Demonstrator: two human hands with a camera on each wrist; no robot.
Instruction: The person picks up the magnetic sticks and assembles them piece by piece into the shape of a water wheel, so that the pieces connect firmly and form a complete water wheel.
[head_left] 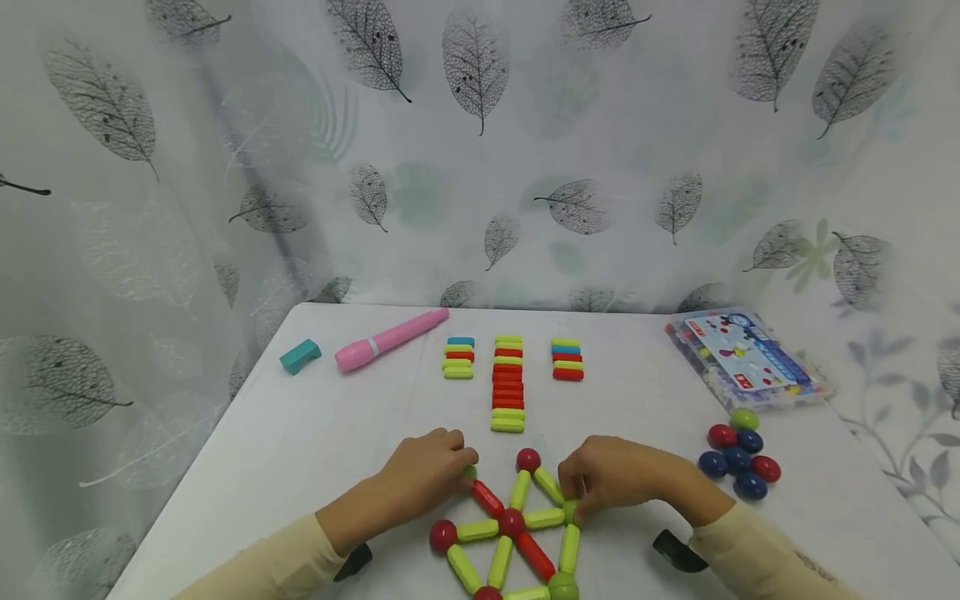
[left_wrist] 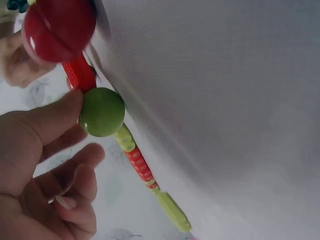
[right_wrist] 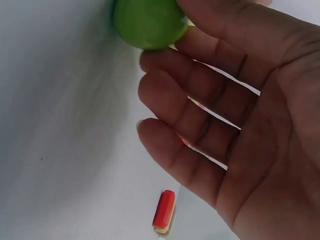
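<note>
A flat structure of red and yellow-green rods joined by balls lies on the table, around a red centre ball (head_left: 512,522). At its upper left, my left hand (head_left: 429,471) pinches a green ball (left_wrist: 102,112) between thumb and index finger. That ball meets the end of a short red rod (head_left: 488,498) running to the centre ball. On the right side, my right hand (head_left: 617,472) pinches another green ball (right_wrist: 150,22), where several yellow-green rods meet. A red ball (head_left: 528,459) stands at the top between the hands. The structure's lower edge is cut off in the head view.
Three stacks of coloured rods, including a long middle column (head_left: 507,387), lie beyond the hands. Behind are a teal block (head_left: 300,357) and a pink pen-like tool (head_left: 393,339). Loose balls (head_left: 738,460) and a clear parts box (head_left: 750,358) sit at right.
</note>
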